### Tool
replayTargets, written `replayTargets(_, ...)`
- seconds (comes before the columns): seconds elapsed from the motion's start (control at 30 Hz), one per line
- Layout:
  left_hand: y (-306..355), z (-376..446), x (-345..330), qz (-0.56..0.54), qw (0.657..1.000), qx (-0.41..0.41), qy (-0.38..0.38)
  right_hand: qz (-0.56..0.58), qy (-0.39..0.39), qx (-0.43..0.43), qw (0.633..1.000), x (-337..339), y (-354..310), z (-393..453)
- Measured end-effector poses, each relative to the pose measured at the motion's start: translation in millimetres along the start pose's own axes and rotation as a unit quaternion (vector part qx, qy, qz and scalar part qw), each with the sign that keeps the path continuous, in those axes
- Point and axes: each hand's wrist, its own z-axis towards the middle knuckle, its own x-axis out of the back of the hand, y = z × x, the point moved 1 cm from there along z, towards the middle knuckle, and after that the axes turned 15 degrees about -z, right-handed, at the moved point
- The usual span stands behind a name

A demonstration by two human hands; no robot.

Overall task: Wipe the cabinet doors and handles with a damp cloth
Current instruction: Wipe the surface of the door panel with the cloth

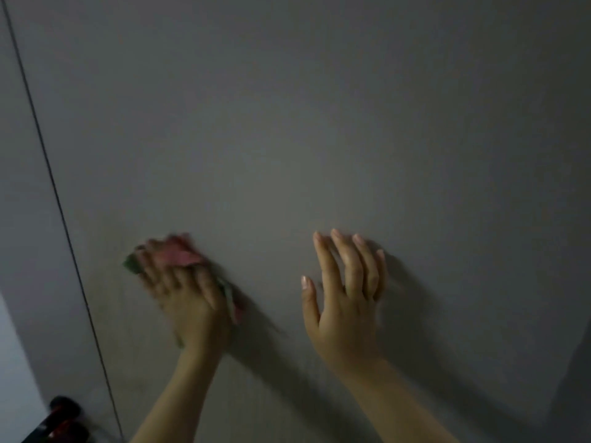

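Observation:
A plain grey cabinet door (303,129) fills nearly the whole view, and no handle shows. My left hand (184,295) lies low on the door's left part and presses a pink and green cloth (182,254) against it with fingers stretched out. The hand and cloth are blurred by motion, and cloth edges stick out above the fingers and beside the thumb. My right hand (345,298) rests flat on the door to the right, fingers straight and slightly spread, holding nothing.
A thin dark gap (54,187) between this door and the neighbouring panel runs down the left side. A dark red and black object (60,420), too blurred to identify, sits at the bottom left corner. A lighter wall strip (12,362) shows at far left.

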Motion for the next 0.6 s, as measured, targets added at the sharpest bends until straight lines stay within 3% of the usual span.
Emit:
replayTargets(0.1,-13.4,-4.3,3.6,0.045,0.975,-0.196,-0.091,0.047,-0.007,0.023,0.999,-7.0,-35.0,-1.2)
replayTargets(0.17,-36.1,15.1,17.6,0.053,0.952,-0.282,-0.110,0.066,-0.004,0.026,0.997,-11.2,-50.7,0.1)
replayTargets(0.23,-60.5,40.0,36.4,0.061,0.958,-0.266,-0.084,0.068,-0.001,0.026,0.997,-15.4,-63.4,1.7)
replayTargets(0.37,-82.7,70.8,54.5,0.028,0.996,-0.080,-0.009,0.066,0.000,0.019,0.998,-22.8,-93.2,2.6)
replayTargets(0.43,-78.1,66.8,52.4,0.020,0.998,-0.056,-0.009,0.076,0.007,0.012,0.997,-24.8,-112.4,2.9)
replayTargets(0.5,-80.5,56.5,52.2,0.042,0.988,-0.136,-0.057,0.088,0.015,0.011,0.996,-27.2,-131.8,4.4)
replayTargets(0.6,-112.5,62.6,69.5,0.070,0.944,-0.291,-0.139,0.097,0.023,0.016,0.995,-35.1,-155.7,8.2)
